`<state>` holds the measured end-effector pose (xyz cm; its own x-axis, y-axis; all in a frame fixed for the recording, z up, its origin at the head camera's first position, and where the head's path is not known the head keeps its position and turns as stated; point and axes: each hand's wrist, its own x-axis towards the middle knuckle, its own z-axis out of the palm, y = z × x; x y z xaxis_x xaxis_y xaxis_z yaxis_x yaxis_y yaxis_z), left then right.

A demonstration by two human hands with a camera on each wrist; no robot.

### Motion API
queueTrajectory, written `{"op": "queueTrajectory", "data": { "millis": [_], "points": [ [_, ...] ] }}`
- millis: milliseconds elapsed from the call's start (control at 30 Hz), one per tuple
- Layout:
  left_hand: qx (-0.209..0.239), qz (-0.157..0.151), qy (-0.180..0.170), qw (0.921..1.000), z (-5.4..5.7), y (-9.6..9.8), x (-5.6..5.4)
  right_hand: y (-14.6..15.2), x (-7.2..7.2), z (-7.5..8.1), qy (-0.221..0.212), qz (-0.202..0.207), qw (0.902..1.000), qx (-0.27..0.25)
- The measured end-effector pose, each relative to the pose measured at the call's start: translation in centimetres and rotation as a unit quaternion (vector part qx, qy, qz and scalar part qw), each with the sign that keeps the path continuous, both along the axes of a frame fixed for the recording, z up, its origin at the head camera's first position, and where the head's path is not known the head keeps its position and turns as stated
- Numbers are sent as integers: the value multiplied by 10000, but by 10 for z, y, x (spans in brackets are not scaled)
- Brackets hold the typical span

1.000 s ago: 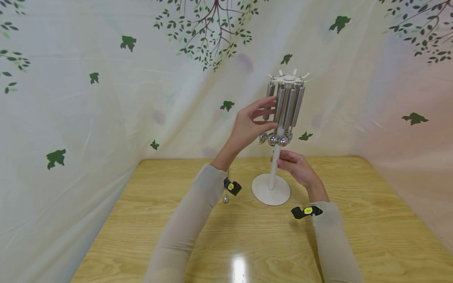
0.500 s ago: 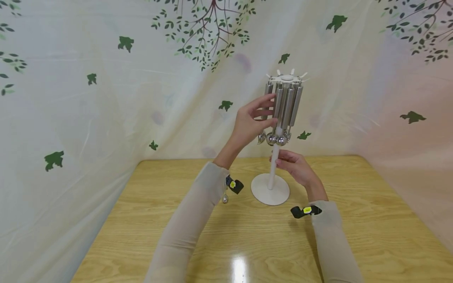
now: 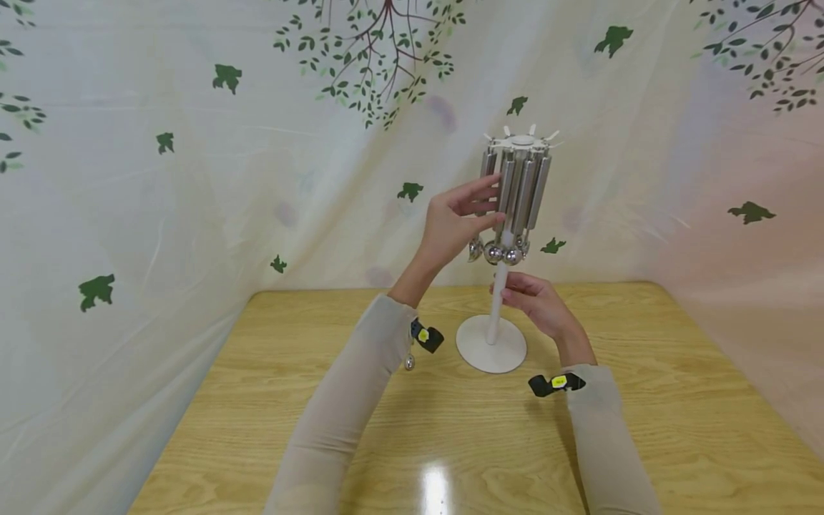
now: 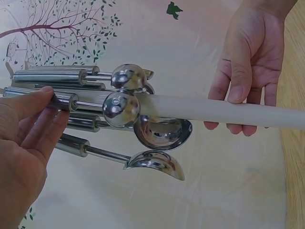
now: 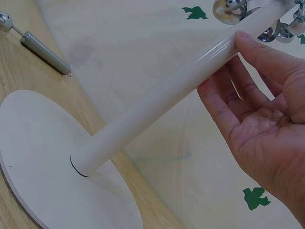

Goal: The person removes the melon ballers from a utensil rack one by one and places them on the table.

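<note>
stand [image 3: 495, 318]: white | utensils [image 3: 526, 193]: silver | table [image 3: 463, 436]: tan woodgrain | backdrop [image 3: 309, 179]: cream, green-leaf print

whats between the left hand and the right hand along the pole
Metal utensil shanks and heads around the white pole, then a bare stretch up to the right hand, as the left wrist view shows.

The stand [image 3: 492, 342] is on the surface [image 3: 489, 436], near its far edge and right of centre. Scoops [image 3: 526, 197] hang around its upper part. A loose scoop [image 5: 45, 52] lies left of the base. The left hand [image 3: 445, 227] is at the hanging scoops' left; the right hand [image 3: 544, 307] is below, on the pole [image 5: 157, 98]. Cloth [image 3: 347, 193] hangs behind.
</note>
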<state>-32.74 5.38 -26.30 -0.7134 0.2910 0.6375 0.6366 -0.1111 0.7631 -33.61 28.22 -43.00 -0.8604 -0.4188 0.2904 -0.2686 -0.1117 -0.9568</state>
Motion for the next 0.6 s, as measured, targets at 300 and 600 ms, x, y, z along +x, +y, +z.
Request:
{"op": "queueTrajectory", "data": {
  "millis": [300,600],
  "points": [
    [106,-190,-106,9997,-1,-2,-1,0,1,-1,-77,166,9996,-236],
    [85,-282,-128,9995,4,-5,2,0,1,1,-33,234,9995,-190]
  ]
}}
